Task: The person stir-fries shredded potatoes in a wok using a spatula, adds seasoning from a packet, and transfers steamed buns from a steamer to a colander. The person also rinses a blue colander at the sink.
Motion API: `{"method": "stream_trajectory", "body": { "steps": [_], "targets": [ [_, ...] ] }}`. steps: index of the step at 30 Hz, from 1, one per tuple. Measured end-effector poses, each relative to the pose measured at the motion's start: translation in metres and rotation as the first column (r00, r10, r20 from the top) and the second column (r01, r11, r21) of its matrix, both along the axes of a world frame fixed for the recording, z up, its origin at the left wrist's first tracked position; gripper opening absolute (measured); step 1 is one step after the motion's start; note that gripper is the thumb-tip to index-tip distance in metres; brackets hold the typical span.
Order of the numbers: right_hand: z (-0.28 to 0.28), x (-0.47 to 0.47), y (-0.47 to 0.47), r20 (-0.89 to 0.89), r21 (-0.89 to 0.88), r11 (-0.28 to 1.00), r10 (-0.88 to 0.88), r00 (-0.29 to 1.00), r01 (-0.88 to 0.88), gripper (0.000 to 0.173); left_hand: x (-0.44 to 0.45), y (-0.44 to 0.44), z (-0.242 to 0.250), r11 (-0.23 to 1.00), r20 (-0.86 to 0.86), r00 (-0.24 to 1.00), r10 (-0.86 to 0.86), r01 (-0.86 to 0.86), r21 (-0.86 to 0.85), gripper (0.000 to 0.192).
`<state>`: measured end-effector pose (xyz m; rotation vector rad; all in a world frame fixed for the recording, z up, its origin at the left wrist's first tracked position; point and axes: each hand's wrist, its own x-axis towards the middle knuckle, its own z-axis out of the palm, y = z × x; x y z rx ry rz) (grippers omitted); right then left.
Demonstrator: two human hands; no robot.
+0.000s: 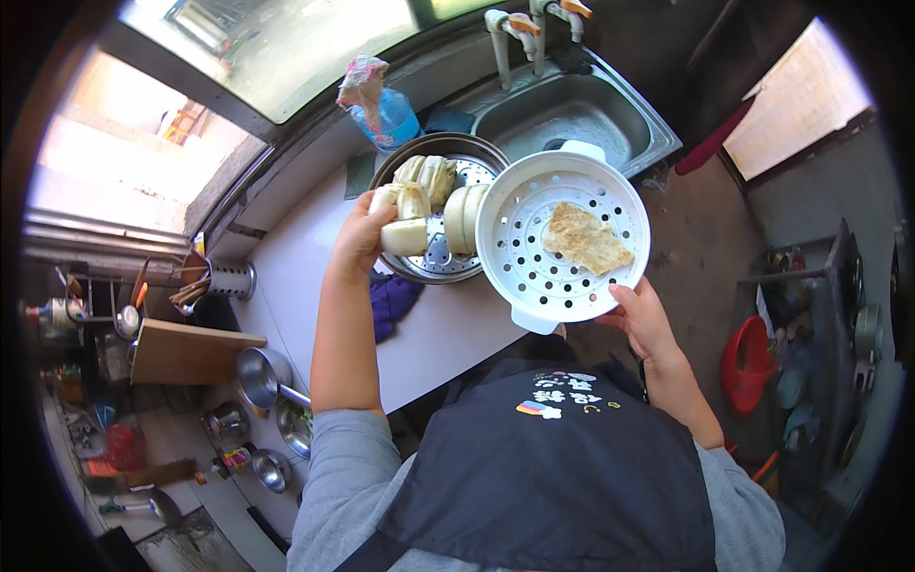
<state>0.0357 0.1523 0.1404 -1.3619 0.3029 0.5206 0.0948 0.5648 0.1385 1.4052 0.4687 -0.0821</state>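
Note:
My left hand (359, 232) grips a pale steamed bun (404, 237) over the left side of a steel steamer pot (395, 269). Its thumb lies against the dough, and a second folded bun (411, 201) touches the same fingers. Other buns, a pleated roll (436, 177) and a thick bun (463, 218), rest on the perforated steamer tray (438, 259). With my right hand (638, 314) I hold a white plastic steamer basket (522, 270) by its near rim, tilted towards me. One browned piece of flatbread (586, 239) lies inside it. The basket hides the pot's right edge.
Beyond the pot are a steel sink (565, 121) with taps (525, 25) and a blue plastic bottle (389, 118). A purple cloth (393, 304) lies beside the pot on the white counter (443, 343). Leftward are a cutting board (186, 352) and a saucepan (263, 375).

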Motion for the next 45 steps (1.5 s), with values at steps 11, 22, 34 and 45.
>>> {"method": "stream_trajectory", "body": {
  "steps": [11, 22, 34, 45],
  "targets": [
    [0.005, 0.002, 0.022, -0.043, 0.023, 0.998, 0.054, 0.998, -0.053, 0.045, -0.001, -0.140, 0.078, 0.527, 0.159, 0.852, -0.499, 0.153, 0.836, 0.055],
    [-0.002, -0.009, 0.011, -0.086, 0.142, 0.990, 0.001, 0.996, 0.011, 0.043, -0.005, -0.150, 0.083, 0.387, 0.123, 0.801, -0.586, 0.143, 0.911, 0.084],
    [-0.023, -0.024, -0.037, -0.041, 0.145, 0.949, -0.277, 0.960, 0.280, 0.044, 0.041, -0.101, -0.053, 0.418, -0.338, 0.926, -0.170, 0.379, 0.826, 0.110],
    [-0.020, -0.025, -0.030, -0.067, 0.183, 0.935, -0.296, 0.953, 0.304, 0.044, 0.048, -0.076, -0.086, 0.750, -0.041, 0.983, -0.177, 0.162, 0.642, 0.081]
  ]
}}
